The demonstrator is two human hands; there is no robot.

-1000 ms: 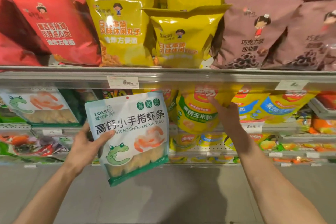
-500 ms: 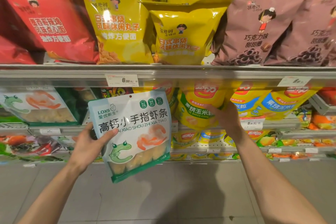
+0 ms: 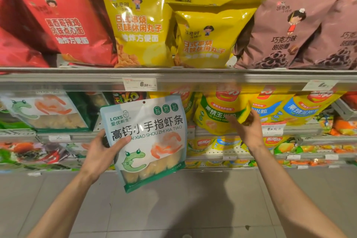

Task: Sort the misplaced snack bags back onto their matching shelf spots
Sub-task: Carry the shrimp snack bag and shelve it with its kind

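My left hand [image 3: 101, 152] grips a white shrimp-stick bag [image 3: 148, 141] with a green dragon and green bottom edge, holding it by its left side in front of the second shelf. Matching shrimp-stick bags [image 3: 48, 110] sit on that shelf to the left. My right hand [image 3: 249, 129] reaches into the second shelf and pinches the lower corner of a yellow baked-corn bag [image 3: 218, 114], which tilts among other yellow corn bags [image 3: 301, 108].
The top shelf holds red bags [image 3: 63, 25], yellow bags [image 3: 139, 25] and brown chocolate-ring bags [image 3: 286, 31]. A price tag [image 3: 140, 84] hangs on the grey shelf rail [image 3: 58, 81]. Lower shelves carry more small snack packs. Grey tiled floor [image 3: 173, 208] lies below.
The shrimp-stick bag has risen slightly and shifted right in my left hand. My right hand has closed on the corner of the yellow corn bag.
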